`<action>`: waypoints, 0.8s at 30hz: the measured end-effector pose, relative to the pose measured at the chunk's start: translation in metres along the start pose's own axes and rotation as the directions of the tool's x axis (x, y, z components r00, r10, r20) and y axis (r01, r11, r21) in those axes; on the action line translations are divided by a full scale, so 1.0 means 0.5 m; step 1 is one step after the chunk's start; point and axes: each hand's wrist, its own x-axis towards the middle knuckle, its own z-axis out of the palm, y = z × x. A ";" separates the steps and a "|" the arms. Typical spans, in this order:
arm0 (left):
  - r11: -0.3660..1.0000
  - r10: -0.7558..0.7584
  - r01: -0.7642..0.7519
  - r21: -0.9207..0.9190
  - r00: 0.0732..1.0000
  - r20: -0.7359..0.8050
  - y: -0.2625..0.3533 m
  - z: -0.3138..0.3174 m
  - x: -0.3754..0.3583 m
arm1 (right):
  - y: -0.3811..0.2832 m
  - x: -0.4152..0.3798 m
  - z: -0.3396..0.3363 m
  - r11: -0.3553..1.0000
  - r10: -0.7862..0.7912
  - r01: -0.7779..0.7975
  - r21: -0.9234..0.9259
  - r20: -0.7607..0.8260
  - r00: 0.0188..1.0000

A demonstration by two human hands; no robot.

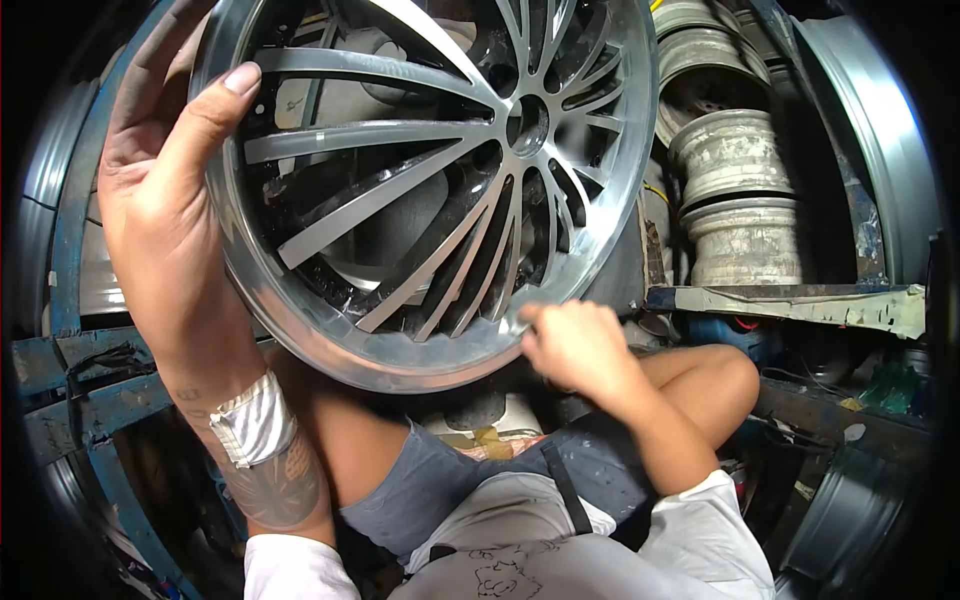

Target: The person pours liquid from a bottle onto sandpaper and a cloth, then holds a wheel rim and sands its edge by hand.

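A large alloy wheel rim [375, 210] with shiny silver spokes and dark gaps is tilted up before me, above my lap. My left hand [165, 190] is wrapped around its left edge, the thumb resting on the front lip and the fingers behind. Low on the right, my right hand [580, 345] is closed, its fingertips against the inner face of the rim's lower lip. Motion smears those fingertips, and whatever they pinch cannot be made out. A pale cloth band [255, 420] is wrapped around my left forearm.
Worn, pale wheel rims [735, 155] are stacked on a shelf [800, 300] at the right. Another silver rim [860, 130] stands at the far right, and one more [845, 515] lies lower down. Blue metal framing [100, 400] runs along the left side.
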 end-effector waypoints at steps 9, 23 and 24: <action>0.999 0.042 -0.042 -0.001 0.998 0.054 -0.017 -0.025 -0.002 | 0.009 0.012 -0.005 0.996 -0.063 0.063 0.057 0.006 0.998; 0.956 0.175 -0.157 -0.246 0.983 0.051 -0.061 -0.032 0.036 | 0.005 0.027 -0.020 0.997 -0.071 0.068 0.042 0.062 0.996; 0.960 0.191 -0.168 -0.223 0.978 0.083 -0.075 -0.049 0.030 | 0.038 0.046 -0.015 0.997 -0.025 0.021 0.073 0.052 0.998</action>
